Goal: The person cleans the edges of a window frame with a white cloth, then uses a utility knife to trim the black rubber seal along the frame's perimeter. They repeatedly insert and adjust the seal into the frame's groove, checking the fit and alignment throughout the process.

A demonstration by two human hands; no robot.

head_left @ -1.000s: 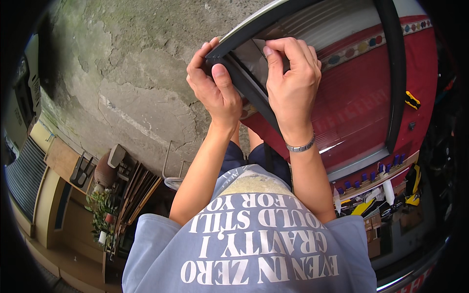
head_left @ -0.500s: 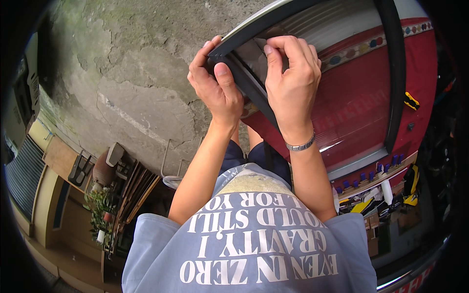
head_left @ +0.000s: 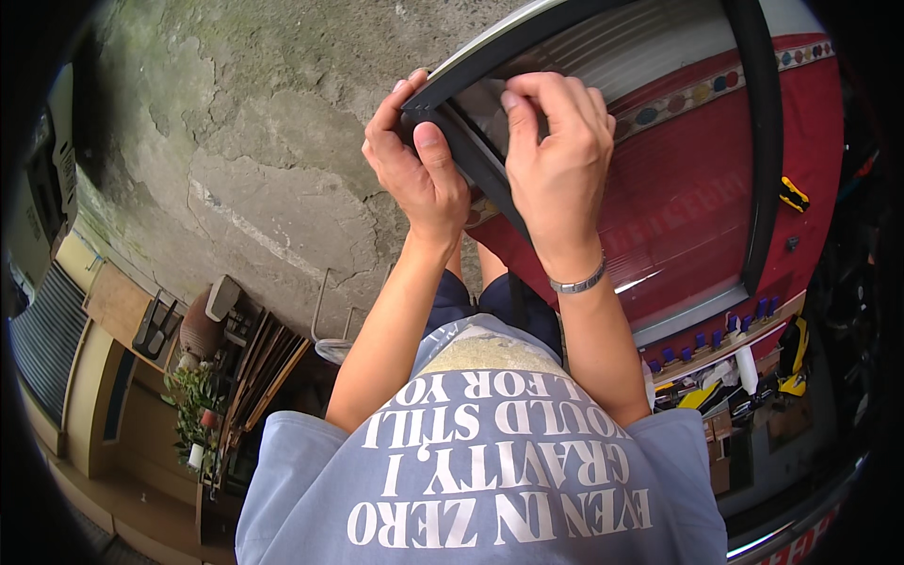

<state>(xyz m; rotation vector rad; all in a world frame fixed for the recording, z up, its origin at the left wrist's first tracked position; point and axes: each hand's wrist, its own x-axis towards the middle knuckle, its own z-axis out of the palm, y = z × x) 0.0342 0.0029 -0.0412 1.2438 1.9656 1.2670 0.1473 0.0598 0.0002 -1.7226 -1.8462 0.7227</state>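
Observation:
A framed glass panel with a thick black frame [head_left: 761, 141] lies slanted on a red cloth. Its near-left corner is held by my left hand [head_left: 414, 165], thumb on the frame's upper side and fingers wrapped round the outer edge. Over the glass [head_left: 659, 202], just inside that corner, my right hand [head_left: 563, 151] has its thumb and forefinger pinched together. Whatever sits in that pinch is hidden by the fingers. A pale patch [head_left: 485, 102] shows beside the fingertips; I cannot tell if it is film or a reflection.
The red cloth [head_left: 815, 113] has a yellow-and-black cutter [head_left: 794, 195] on it. Blue-topped clamps or bottles [head_left: 702, 344] and yellow tools [head_left: 699, 395] line the right side. Cracked concrete floor [head_left: 254, 141] stretches left. Stacked boards [head_left: 268, 363] and a plant [head_left: 191, 405] stand lower left.
My right hand has shifted slightly to the left, its fingers still pinched. My left hand and the panel stay where they were.

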